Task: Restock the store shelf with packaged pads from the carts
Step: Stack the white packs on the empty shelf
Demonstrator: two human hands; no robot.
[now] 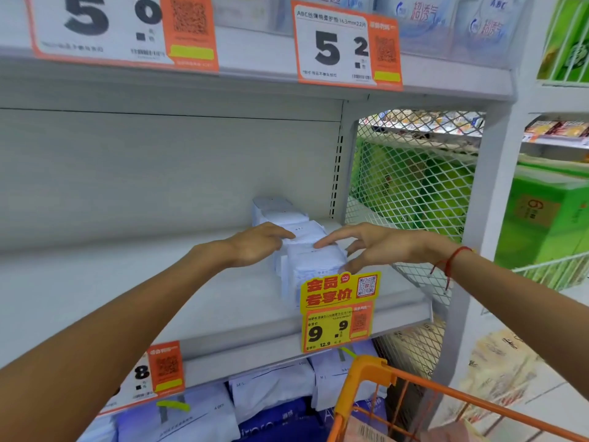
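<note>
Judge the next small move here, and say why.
Probably let go and reach to the orange cart for more packs. Both hands, left and right, rest with straight fingers on the row of white packs already on the shelf, which is mostly bare.

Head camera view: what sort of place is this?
Most likely a supermarket aisle: price tags clipped to a grey shelf, white pad packs in a row, and an orange cart below.
</note>
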